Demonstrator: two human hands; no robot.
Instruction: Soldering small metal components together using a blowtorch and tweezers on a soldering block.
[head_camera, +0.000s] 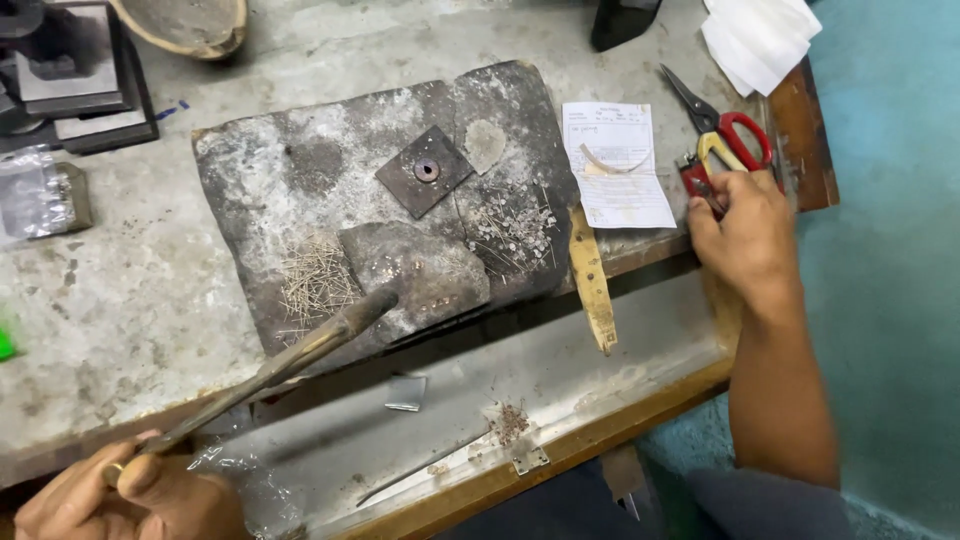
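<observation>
Left hand (120, 495) closed around a long metal torch (270, 370), tip resting on the charred block (300, 170) near a heap of fine pins (315, 280). Right hand (745, 235), right of the block at the surface (120, 300) edge, fingers curled on a small red lighter (698, 178) (beside red-handled scissors (725, 125)).

**Blowpipe and lighter on the worn desk**

A long, tarnished brass-coloured metal blowpipe (290, 362) runs slantwise from the lower left up toward the middle. Its near end sits in the closed left hand (120, 498), and its darker far tip rests over the scorched grey soldering block (300, 180), just beside a heap of fine wire pins (315, 280). At the right edge of the desk (120, 300), a small red lighter (697, 178) lies partly hidden beneath the right hand (745, 235), whose fingers close on it. It touches the red-and-yellow-handled scissors (722, 128), which lie flat with blades pointing up-left.
</observation>
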